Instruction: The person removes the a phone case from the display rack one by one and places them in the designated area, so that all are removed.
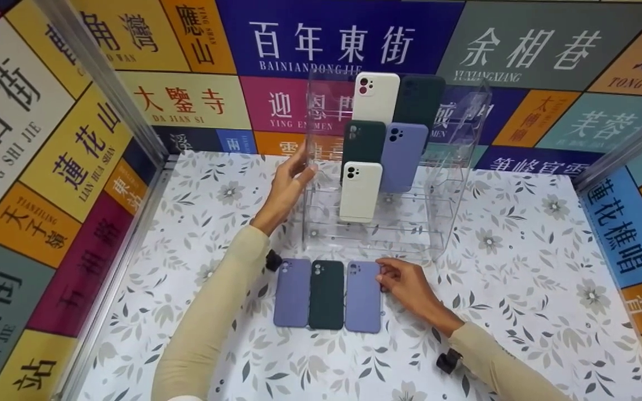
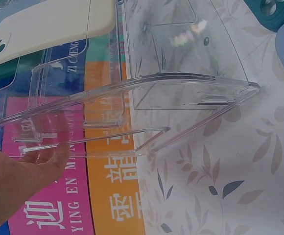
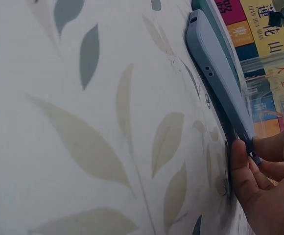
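My left hand (image 1: 288, 186) grips the left side of a clear acrylic display stand (image 2: 191, 77), its fingers showing through the clear panel in the left wrist view. On the stand's tiers stand two white phone cases, one at the front (image 1: 360, 195) and one at the top (image 1: 375, 99), two dark green ones (image 1: 364, 142) and a purple one (image 1: 407, 156). In front lie a purple phone case (image 1: 291, 295), a dark green phone case (image 1: 327, 298) and another purple phone case (image 1: 363, 301) side by side. My right hand (image 1: 410, 287) pinches the last one at its upper right corner.
A tablecloth (image 1: 521, 289) with flowers and leaves covers the table. Panels with colourful street-name signs (image 1: 337, 39) enclose it at the back and both sides, with metal posts (image 1: 126, 83) at the corners.
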A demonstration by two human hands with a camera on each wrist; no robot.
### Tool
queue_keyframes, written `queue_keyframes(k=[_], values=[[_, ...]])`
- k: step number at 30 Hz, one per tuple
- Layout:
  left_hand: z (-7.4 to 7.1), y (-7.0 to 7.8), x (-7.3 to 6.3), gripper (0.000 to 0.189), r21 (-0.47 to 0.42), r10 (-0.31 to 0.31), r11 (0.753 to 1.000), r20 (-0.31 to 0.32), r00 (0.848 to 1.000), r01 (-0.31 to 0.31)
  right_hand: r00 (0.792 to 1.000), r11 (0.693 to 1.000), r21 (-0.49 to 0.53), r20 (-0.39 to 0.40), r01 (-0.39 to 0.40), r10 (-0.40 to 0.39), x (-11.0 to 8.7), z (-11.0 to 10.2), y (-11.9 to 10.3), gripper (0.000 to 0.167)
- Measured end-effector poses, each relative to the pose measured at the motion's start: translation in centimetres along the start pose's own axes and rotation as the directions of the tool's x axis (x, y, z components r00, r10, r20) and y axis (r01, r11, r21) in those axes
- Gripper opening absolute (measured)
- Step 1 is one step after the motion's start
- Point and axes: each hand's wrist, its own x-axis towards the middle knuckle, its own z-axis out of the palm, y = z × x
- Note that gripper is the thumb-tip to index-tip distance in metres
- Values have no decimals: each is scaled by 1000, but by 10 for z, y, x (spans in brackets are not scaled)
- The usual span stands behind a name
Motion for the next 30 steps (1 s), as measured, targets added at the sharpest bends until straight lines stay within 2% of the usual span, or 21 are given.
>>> queue_keyframes(k=[17, 26, 30], values=[[-2, 0, -1, 70, 15, 9, 1000, 12, 1000, -9, 1000, 999, -41, -9, -27, 27, 6, 7, -8, 33], [-1, 0, -1, 69, 4, 10, 1000, 11, 1000, -10, 997, 995, -63, -26, -78, 77, 6, 11, -13, 33], [0, -1, 0, 69, 0, 16, 1000, 7, 1000, -16, 998, 994, -90, -45, -57, 53, 6, 10, -12, 31]])
